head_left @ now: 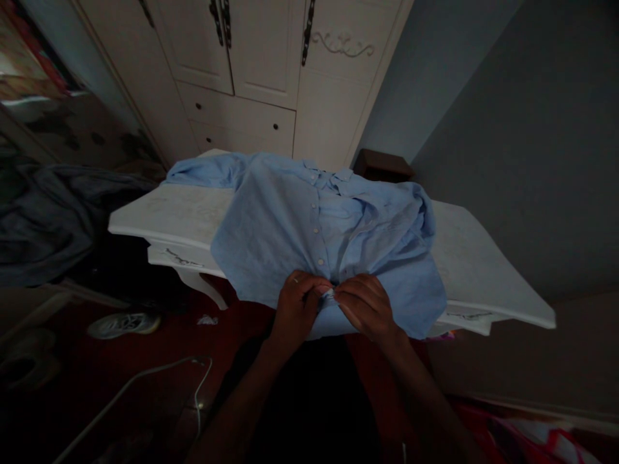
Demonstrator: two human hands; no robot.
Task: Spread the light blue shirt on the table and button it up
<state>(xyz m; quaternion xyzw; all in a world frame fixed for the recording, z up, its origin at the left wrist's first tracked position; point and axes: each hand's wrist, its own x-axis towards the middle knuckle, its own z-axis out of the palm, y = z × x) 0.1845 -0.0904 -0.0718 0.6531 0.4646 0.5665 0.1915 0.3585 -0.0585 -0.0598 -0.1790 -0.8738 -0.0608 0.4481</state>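
A light blue button-up shirt (275,219) lies spread across the white table (184,209), its collar toward the far side and its lower part hanging over the front edge. The front is open at the middle, with a row of white buttons down the left panel. My left hand (300,303) pinches the left front edge near the hem. Right beside it, my right hand (367,303) pinches the right front edge, the fingertips of both hands almost meeting. A small pale bit shows between them; whether it is a button is hard to make out.
Behind the table stands a white wardrobe (261,58) with dark handles. A brown box-like piece (382,164) is at the back right. Dark clothes (53,219) are heaped at left. A shoe (124,324) and a white cable (140,374) lie on the red floor.
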